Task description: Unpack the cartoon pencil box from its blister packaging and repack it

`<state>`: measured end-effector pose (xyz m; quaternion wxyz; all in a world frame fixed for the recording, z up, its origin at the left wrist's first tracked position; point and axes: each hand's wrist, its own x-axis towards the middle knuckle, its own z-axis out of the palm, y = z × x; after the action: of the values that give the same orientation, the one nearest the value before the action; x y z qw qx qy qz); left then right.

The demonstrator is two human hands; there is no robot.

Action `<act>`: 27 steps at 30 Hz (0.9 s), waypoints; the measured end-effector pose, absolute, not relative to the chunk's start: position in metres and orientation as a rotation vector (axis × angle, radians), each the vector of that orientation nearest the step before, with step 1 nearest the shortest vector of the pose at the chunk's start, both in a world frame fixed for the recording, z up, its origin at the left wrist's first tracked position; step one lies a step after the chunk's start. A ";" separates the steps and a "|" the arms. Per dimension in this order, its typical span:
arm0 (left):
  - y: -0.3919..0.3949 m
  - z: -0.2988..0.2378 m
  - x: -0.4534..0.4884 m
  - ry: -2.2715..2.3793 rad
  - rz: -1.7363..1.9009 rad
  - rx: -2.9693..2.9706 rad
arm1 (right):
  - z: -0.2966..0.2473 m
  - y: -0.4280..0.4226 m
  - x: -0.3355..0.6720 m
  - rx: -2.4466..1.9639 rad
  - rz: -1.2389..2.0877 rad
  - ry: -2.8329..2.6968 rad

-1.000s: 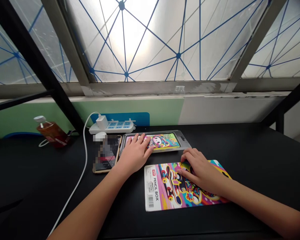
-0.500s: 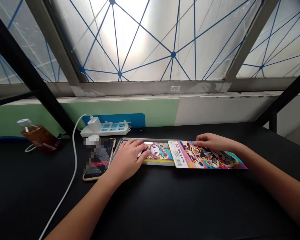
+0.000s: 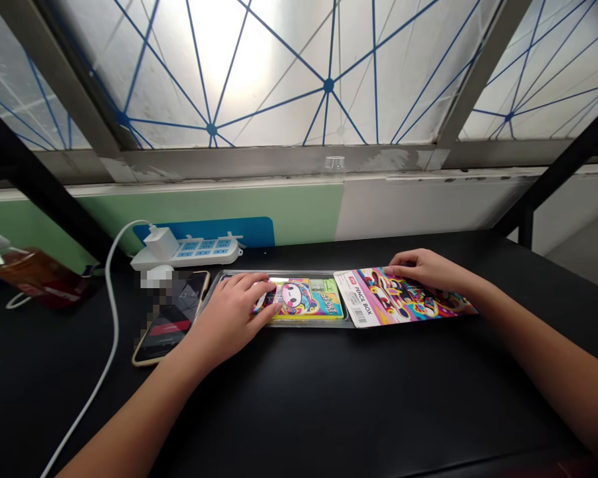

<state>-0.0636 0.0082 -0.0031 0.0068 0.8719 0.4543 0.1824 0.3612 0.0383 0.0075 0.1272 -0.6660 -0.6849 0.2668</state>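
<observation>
Farthest left of the left hand point(image 3: 236, 305), a tilted bottle point(image 3: 40, 275) sits well apart on the tabletop point(image 3: 329, 398); nearer come a white cable point(image 3: 113, 312), a power strip point(image 3: 209, 251) beyond the fingers, and a phone point(image 3: 169, 325) just beside the hand. The left hand rests unclenched, fingers apart, over the left part of a clear tray point(image 3: 309, 324) and the colourful pencil case point(image 3: 306, 302) inside it. The case's long axis runs left to right, its "SPORT" end pointing towards the right hand point(image 3: 428, 269). A printed card point(image 3: 401, 299) extends the same way, its "PENCIL BOX" end towards the left hand and overlapping the tray's right end. The right hand pinches the card's far edge. Half a second ago, the card hid the "SPORT" end, which now shows.
</observation>
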 end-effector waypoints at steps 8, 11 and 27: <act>0.007 -0.002 -0.066 1.420 0.534 2.739 | 0.009 0.044 0.377 -1.849 0.576 -2.007; 0.006 -0.001 -0.067 1.430 0.518 2.726 | 0.009 0.045 0.386 -1.848 0.558 -2.002; -0.027 0.003 -0.023 1.194 0.757 2.468 | -0.008 0.022 0.286 -1.720 0.612 -2.027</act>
<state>-0.0228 -0.0272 0.0034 0.1480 0.8581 0.4153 0.2631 0.2860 0.0221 -0.0076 0.2053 -0.6172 -0.7272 0.2194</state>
